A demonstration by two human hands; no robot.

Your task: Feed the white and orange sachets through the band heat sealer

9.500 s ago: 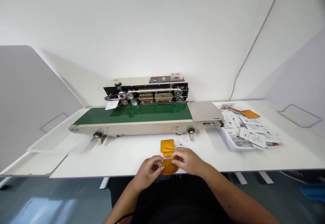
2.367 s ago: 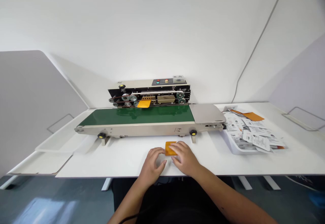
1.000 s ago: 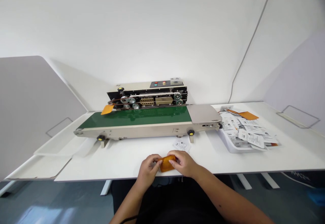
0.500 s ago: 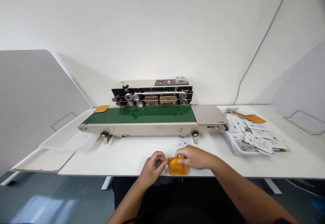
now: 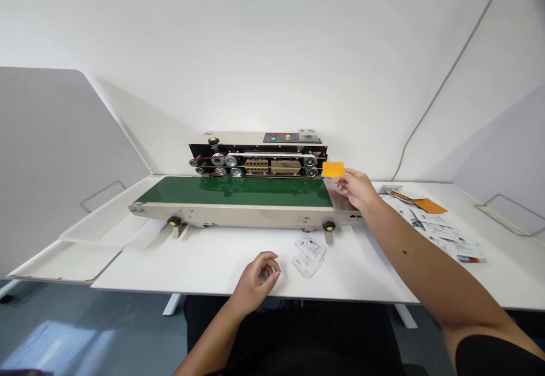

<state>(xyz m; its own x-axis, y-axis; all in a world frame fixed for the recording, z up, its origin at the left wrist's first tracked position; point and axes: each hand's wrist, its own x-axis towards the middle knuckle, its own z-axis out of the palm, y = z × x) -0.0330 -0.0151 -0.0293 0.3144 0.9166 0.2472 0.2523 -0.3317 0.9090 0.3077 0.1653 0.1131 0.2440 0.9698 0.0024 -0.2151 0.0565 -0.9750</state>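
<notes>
Two hands in view, one loaded: right hand point(image 5: 355, 187) pinches an orange packet point(image 5: 333, 169) by its right edge, fingertips gripping, packet out to the left of the pinch. Roller machine point(image 5: 259, 157) sits just left of that grip; can't tell if packet touches it. Metal plate point(image 5: 339, 197) is directly below the grip, partly covered by the hand; green belt point(image 5: 234, 191) runs off left and lower. Control panel point(image 5: 289, 137) is up and left of the grip. Heap of white packets point(image 5: 445, 231) lies to the right of the grip, a flat orange piece point(image 5: 432, 205) on top; right forearm point(image 5: 404, 245) crosses in front and hides part of the heap. Left hand point(image 5: 256, 284) is well below and left of the grip, fingers loosely curled, released, over the white table point(image 5: 170, 268). Loose white packets point(image 5: 309, 257) lie between the hands, nearer the left one. Clear tray point(image 5: 96, 234) is far left, past the belt end.
</notes>
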